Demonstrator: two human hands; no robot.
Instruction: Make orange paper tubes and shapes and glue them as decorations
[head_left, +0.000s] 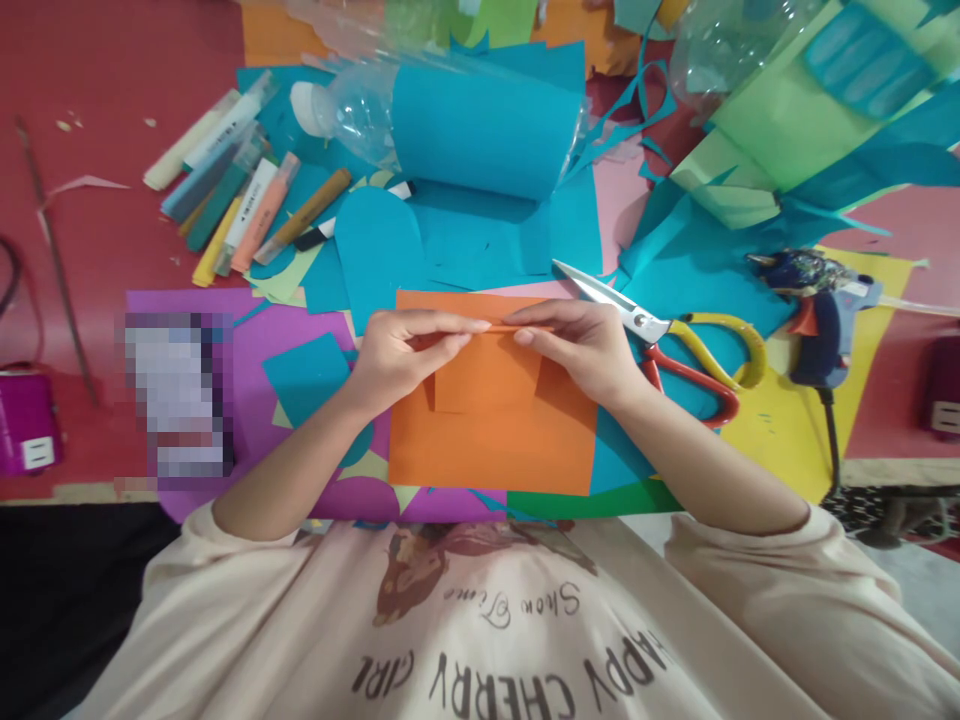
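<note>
Between my two hands is a small piece of orange paper (487,372), its far edge pinched and apparently folded or rolled narrow. My left hand (420,350) holds that edge between thumb and fingertips. On the other side my right hand (574,340) pinches the same edge, the two sets of fingertips a short way apart. Beneath them lies a larger orange sheet (491,455), much the same colour, so the small piece's outline is faint. Scissors (645,325) with one yellow and one red handle lie with their blades apart, just beyond my right hand.
A plastic bottle wrapped in blue paper (487,130) lies across the far side. Several markers (232,190) are heaped at the left, above a blurred-out phone-like object (176,390) on purple paper. A glue gun (821,310) rests on yellow paper at the right, its cord running toward the near edge.
</note>
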